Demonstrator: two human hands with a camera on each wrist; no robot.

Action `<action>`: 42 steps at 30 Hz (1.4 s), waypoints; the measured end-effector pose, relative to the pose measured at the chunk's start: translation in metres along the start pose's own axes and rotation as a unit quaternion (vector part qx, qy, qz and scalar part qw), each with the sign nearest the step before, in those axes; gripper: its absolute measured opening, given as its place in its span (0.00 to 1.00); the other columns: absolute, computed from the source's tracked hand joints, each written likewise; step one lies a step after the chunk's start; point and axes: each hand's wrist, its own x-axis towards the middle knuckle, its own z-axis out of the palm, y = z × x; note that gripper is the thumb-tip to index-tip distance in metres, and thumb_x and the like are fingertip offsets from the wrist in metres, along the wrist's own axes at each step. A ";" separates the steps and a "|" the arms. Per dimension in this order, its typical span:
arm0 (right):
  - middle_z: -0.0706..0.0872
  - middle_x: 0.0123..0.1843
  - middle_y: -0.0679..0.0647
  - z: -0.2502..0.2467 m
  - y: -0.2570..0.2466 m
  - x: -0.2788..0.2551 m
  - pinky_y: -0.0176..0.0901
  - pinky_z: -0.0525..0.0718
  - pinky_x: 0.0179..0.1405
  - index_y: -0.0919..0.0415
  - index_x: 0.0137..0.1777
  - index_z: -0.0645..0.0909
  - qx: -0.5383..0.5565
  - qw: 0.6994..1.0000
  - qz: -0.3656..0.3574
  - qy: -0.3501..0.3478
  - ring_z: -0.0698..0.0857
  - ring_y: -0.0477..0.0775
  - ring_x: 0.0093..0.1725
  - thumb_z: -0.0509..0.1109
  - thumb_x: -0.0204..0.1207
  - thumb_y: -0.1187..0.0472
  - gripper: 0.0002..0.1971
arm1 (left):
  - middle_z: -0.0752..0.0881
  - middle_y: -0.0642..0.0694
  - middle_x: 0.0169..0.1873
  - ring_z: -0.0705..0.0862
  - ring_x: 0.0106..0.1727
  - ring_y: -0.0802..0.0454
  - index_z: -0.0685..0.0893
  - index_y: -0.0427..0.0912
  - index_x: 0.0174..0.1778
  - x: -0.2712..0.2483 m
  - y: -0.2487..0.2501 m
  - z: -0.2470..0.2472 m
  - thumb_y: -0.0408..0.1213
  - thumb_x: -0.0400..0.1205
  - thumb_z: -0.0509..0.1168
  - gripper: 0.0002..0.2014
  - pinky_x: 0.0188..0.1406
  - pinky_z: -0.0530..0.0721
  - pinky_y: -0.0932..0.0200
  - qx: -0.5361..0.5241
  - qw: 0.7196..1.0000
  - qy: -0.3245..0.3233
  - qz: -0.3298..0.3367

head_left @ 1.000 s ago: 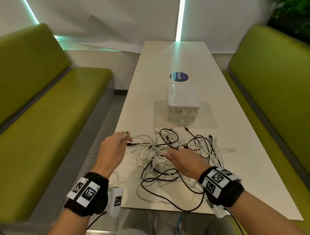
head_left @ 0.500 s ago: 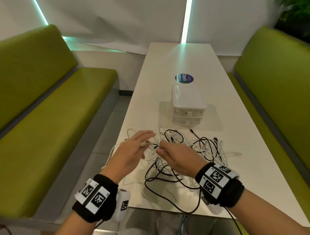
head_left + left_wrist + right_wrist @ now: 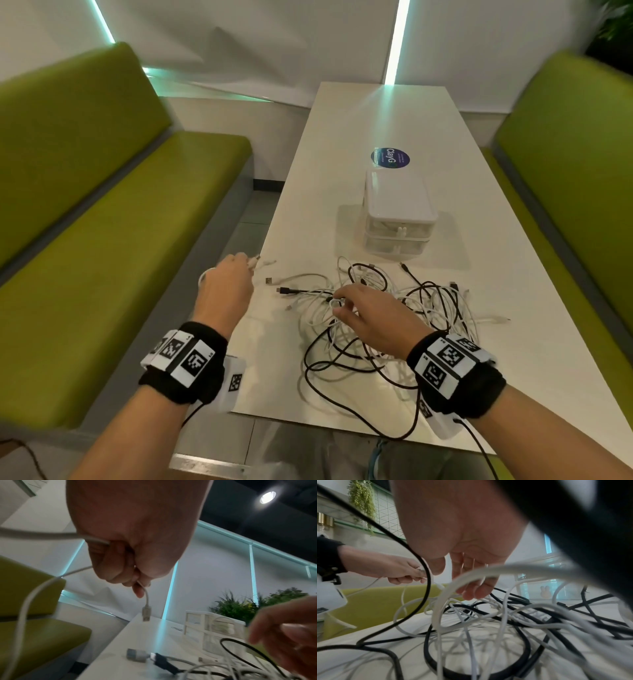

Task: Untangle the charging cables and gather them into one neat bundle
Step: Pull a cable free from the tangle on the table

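A tangle of black and white charging cables (image 3: 387,322) is being spread over the near end of the white table (image 3: 383,113), reaching from the near edge toward the middle, with 1 black loop (image 3: 359,407) hanging slightly over the near edge. A white cable (image 3: 146,601) is being gripped in the closed left hand (image 3: 224,291), which is being held at the table's left edge, above the gap beside the green bench (image 3: 113,240). In the left wrist view the cable is being passed through the curled fingers (image 3: 111,566), its plug (image 3: 146,613) is dangling below them, and a long loop is trailing off to the left. The right hand (image 3: 373,318) is being held over the middle of the tangle, palm down, its fingers bent downward; in the right wrist view the fingertips (image 3: 473,592) are being pressed against a thick white strand (image 3: 471,577), but whether that strand is being pinched cannot be told. 2 loose plugs, 1 silver (image 3: 269,281) and 1 black (image 3: 284,290), are lying on the table between the hands. A stack of 2 clear plastic boxes with a white lid (image 3: 397,212) is standing just beyond the tangle, toward the middle of the table, and a round dark sticker (image 3: 389,158) is lying flat just behind it. A second green bench (image 3: 565,164) is running along the table's right edge.
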 end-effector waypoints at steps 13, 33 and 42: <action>0.80 0.56 0.44 0.007 0.003 0.007 0.48 0.82 0.55 0.49 0.63 0.79 -0.018 1.000 0.005 -0.023 0.81 0.46 0.52 0.56 0.85 0.46 0.15 | 0.79 0.41 0.38 0.81 0.41 0.41 0.83 0.33 0.44 0.020 -0.073 0.037 0.34 0.86 0.56 0.13 0.38 0.77 0.50 0.024 0.991 -0.084 -0.098; 0.80 0.56 0.43 0.009 0.005 0.005 0.46 0.82 0.54 0.48 0.64 0.79 -0.006 1.000 0.000 -0.015 0.82 0.46 0.53 0.56 0.86 0.46 0.15 | 0.80 0.41 0.29 0.73 0.31 0.53 0.77 0.39 0.33 0.026 0.003 0.035 0.47 0.86 0.59 0.19 0.30 0.74 0.59 -0.257 0.965 -0.033 -0.033; 0.79 0.56 0.43 0.010 0.007 0.003 0.43 0.81 0.54 0.48 0.64 0.79 -0.005 1.000 -0.003 -0.011 0.82 0.45 0.54 0.56 0.86 0.46 0.15 | 0.85 0.50 0.33 0.84 0.39 0.47 0.87 0.48 0.35 0.032 0.012 0.055 0.40 0.79 0.67 0.07 0.35 0.81 0.54 -0.188 0.978 -0.084 -0.041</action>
